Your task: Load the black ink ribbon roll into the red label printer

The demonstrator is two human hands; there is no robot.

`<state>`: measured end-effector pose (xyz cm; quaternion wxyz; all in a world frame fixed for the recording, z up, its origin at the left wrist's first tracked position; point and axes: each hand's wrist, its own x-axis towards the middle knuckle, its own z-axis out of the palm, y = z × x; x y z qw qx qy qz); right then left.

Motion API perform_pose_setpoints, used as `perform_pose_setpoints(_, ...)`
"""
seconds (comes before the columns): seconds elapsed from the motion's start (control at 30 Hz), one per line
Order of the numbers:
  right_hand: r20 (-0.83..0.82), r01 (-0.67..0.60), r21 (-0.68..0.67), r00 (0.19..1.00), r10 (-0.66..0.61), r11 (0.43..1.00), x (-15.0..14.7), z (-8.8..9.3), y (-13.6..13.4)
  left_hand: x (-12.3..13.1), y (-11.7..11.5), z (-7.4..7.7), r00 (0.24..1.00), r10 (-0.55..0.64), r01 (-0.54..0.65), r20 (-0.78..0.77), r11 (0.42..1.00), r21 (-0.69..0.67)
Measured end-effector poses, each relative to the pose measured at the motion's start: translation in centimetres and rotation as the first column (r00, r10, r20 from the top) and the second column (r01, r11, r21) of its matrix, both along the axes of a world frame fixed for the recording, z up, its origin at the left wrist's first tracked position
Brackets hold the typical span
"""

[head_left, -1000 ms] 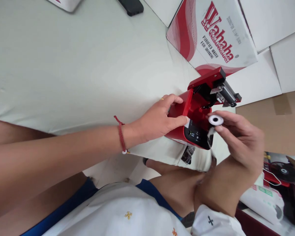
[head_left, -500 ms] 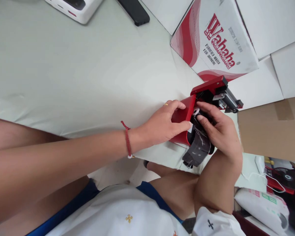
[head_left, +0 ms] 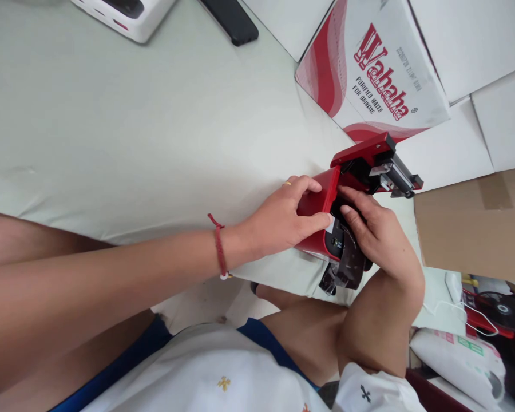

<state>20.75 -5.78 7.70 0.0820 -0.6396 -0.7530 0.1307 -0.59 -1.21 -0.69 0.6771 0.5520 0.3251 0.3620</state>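
Observation:
A small red machine, which looks like a label printer, rests at the table's edge with its hinged lid swung up. Metal and black rollers show inside the lid. My left hand grips the red body, thumb and fingers on either side near the opening. My right hand is closed at the opening, with a black ribbon roll under its fingers, mostly hidden by them. A strip of shiny black ribbon hangs from the roll over the front edge, its end crumpled. Part of the dark interior shows below my left thumb.
A white and red water carton stands just behind the machine. Further back on the table lie a black phone-like object and a white device. A brown cardboard box and a white plastic bag are to the right.
My right hand has lowered the ribbon roll deeper into the opening, so its pale core end no longer shows. The ribbon strip has shifted, exposing more of the interior. My left hand keeps its grip.

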Motion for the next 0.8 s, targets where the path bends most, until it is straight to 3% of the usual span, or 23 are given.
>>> perform_pose_setpoints(0.27,-0.016,-0.062,-0.039,0.998,0.061,0.997,0.3,0.0,0.3,-0.1,-0.1,0.4,1.000,-0.004,0.004,-0.030,1.000,-0.005)
perform_pose_setpoints(0.37,-0.082,-0.005,-0.007,0.997,0.005,1.000,0.0,0.7,-0.6,-0.2,-0.1,0.6,0.999,-0.009,0.009,-0.031,1.000,-0.024)
perform_pose_setpoints(0.43,-0.199,0.088,0.109,0.978,-0.065,0.990,-0.4,1.3,-1.4,-0.3,-0.1,0.7,0.999,-0.017,0.015,-0.032,0.999,-0.045)
perform_pose_setpoints(0.47,-0.292,0.152,0.222,0.953,-0.084,0.963,-0.6,1.5,-1.6,-0.3,-0.1,0.8,0.999,-0.023,0.021,-0.032,0.998,-0.054)
perform_pose_setpoints(0.53,-0.477,0.301,0.475,0.878,-0.046,0.827,-0.8,1.6,-1.9,-0.5,-0.1,0.9,0.999,-0.039,0.036,-0.033,0.997,-0.066)
perform_pose_setpoints(0.6,-0.537,0.389,0.629,0.844,0.014,0.674,-0.4,1.3,-1.6,-0.6,0.0,0.9,0.998,-0.047,0.045,-0.037,0.997,-0.068)
perform_pose_setpoints(0.63,-0.508,0.386,0.656,0.861,0.002,0.648,0.0,1.1,-1.3,-0.6,0.0,0.9,0.998,-0.050,0.047,-0.041,0.997,-0.067)
perform_pose_setpoints(0.67,-0.453,0.361,0.659,0.891,-0.035,0.660,0.5,0.8,-1.0,-0.6,0.0,0.9,0.998,-0.050,0.047,-0.044,0.997,-0.063)
perform_pose_setpoints(0.8,-0.168,0.213,0.552,0.975,-0.142,0.806,2.3,0.0,-0.3,-0.4,-0.2,0.4,0.998,-0.036,0.035,-0.051,0.999,-0.020)
